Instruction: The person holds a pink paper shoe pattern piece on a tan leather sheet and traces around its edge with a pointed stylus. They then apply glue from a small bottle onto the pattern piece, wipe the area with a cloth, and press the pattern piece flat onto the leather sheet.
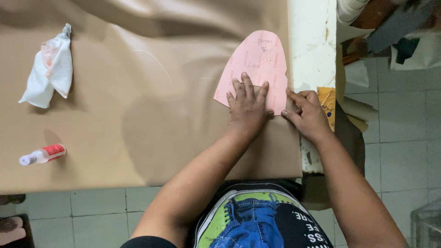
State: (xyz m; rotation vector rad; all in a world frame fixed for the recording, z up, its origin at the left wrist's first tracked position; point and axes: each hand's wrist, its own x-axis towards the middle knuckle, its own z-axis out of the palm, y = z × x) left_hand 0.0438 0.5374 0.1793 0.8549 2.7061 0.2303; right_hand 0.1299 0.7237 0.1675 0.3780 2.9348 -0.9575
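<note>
— Where's the pink paper pattern [255,69]?

— On the tan sheet [138,115], near the worktop [312,41] edge. Your left hand [248,108] presses it flat, fingers spread; your right hand [308,115], curled and gripping nothing, pins its corner. Keep pressure even.

— Obstacles?

— None: the white cloth [50,69] and small bottle [43,154] lie well apart.

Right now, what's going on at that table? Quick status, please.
Left hand flat on pink paper pattern, pinning it to tan sheet. Right hand at pattern's lower right corner. White rag and small bottle far left, well apart.
</note>
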